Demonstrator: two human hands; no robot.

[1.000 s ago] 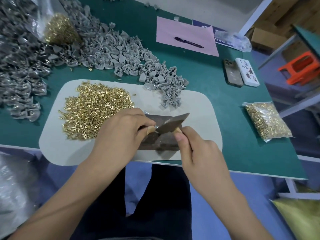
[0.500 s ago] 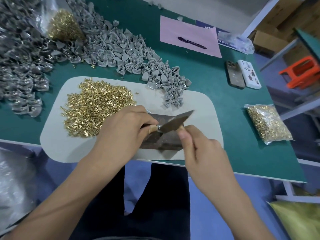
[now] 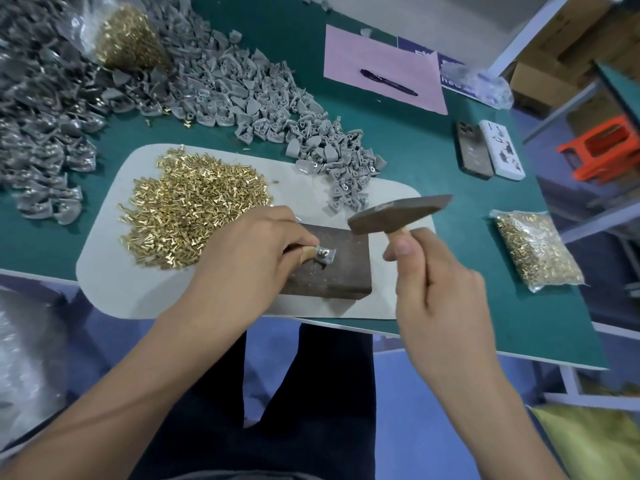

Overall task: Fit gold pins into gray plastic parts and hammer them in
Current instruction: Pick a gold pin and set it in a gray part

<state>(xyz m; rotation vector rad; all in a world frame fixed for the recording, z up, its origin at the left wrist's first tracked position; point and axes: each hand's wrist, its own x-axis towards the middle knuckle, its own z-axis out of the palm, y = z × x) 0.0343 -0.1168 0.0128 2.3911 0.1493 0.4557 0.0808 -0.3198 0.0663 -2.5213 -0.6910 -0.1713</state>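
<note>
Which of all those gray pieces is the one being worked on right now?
Find the white mat on the green table, then the dark block on its near edge. The gray part lies alone on that block, pinched by the left hand; the others sit in heaps.

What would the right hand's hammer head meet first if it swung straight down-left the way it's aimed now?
Most likely the gray plastic part that the left hand holds on the dark block. The hammer in the right hand looks raised above and right of it, though depth is unclear.
</note>
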